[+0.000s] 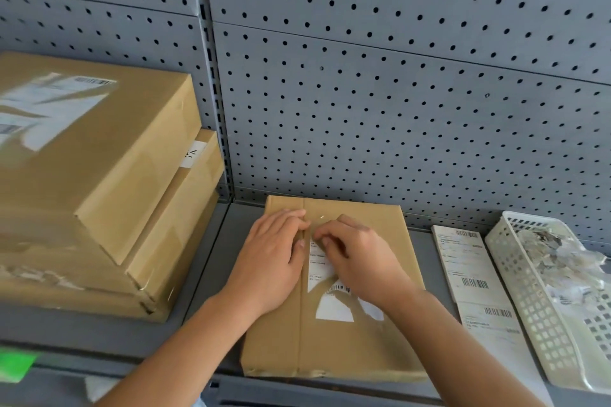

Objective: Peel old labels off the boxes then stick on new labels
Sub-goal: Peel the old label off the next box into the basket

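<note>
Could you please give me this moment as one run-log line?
phase: peeling | left hand: flat on box | right hand: pinching top edge of old label, partly torn | new labels: beside basket

Your right hand [360, 261] covers the right side of the old label [319, 263], and its curled fingertips hide whether they pinch an edge or only rest on it. The label's print is too small to read, as is that on the sheet of new labels [469, 277]. The stack of boxes [99, 192] at your left runs off the frame, its own label [49, 106] blurred. The basket [542, 324] is cut by the right edge; the scraps [555, 251] in it are an unclear crumple. A green blur [16, 365] at the lower left is cut off too
</note>
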